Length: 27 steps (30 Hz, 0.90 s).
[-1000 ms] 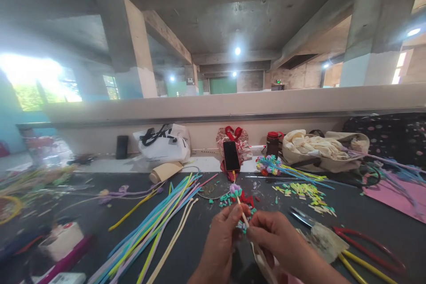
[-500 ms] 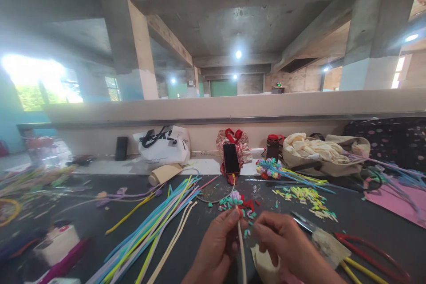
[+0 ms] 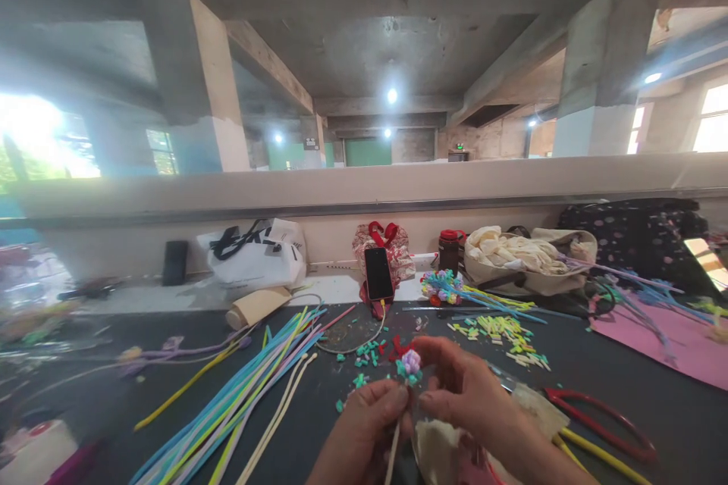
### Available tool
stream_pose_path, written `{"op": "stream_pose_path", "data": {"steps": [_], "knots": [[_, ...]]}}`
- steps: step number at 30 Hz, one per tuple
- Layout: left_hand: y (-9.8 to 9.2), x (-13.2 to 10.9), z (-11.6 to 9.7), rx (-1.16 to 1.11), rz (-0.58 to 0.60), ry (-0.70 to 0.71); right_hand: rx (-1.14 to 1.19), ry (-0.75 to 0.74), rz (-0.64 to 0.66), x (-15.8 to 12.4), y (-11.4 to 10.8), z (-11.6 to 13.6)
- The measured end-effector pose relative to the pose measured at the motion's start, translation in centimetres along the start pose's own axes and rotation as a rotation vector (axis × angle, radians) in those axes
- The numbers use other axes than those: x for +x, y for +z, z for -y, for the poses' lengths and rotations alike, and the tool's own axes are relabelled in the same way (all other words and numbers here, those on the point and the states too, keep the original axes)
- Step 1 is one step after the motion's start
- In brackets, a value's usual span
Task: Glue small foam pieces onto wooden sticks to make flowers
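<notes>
My left hand pinches a cream pipe-cleaner stem just below a small flower head. The flower has a lilac centre with teal pieces around its base. Close on the flower's right side is my right hand, its index finger and thumb apart and curved toward it. I cannot tell whether those fingertips touch the flower. Short teal pieces and a few red pieces lie on the dark table just beyond the hands.
Long coloured stems lie to the left, with cream stems beside them. A phone leans at the back. Finished-looking flowers and yellow-green pieces lie right of centre. Red-handled scissors rest near my right forearm.
My right hand has moved up beside the flower, its fingers spreading. The flower head has tilted and sits slightly lower in view. The camera has turned a little to the right.
</notes>
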<state>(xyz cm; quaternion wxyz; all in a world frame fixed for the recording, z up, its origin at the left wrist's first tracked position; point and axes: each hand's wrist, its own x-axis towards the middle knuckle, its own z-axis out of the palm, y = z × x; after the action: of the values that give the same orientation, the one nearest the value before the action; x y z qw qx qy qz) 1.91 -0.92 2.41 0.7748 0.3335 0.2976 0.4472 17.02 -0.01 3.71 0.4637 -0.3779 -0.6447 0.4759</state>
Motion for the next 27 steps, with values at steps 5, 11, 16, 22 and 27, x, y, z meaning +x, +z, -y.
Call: {"op": "stream_pose_path", "data": {"steps": [5, 11, 16, 22, 27], "knots": [[0.5, -0.3, 0.3, -0.012, 0.05, -0.009, -0.094, -0.014, -0.005, -0.3, 0.2, 0.3], [1.1, -0.6, -0.4, 0.031, 0.103, -0.042, -0.12, -0.023, -0.007, -0.5, 0.2, 0.5], [1.2, -0.6, -0.1, 0.015, 0.041, 0.002, -0.103, -0.021, -0.008, -0.6, 0.4, 0.6], [1.3, -0.5, -0.2, 0.063, 0.041, -0.029, -0.1, -0.033, -0.011, -0.6, 0.6, 0.0], [1.4, -0.6, -0.5, 0.007, 0.068, -0.058, -0.115, -0.021, 0.002, -0.8, 0.4, 0.4]]}}
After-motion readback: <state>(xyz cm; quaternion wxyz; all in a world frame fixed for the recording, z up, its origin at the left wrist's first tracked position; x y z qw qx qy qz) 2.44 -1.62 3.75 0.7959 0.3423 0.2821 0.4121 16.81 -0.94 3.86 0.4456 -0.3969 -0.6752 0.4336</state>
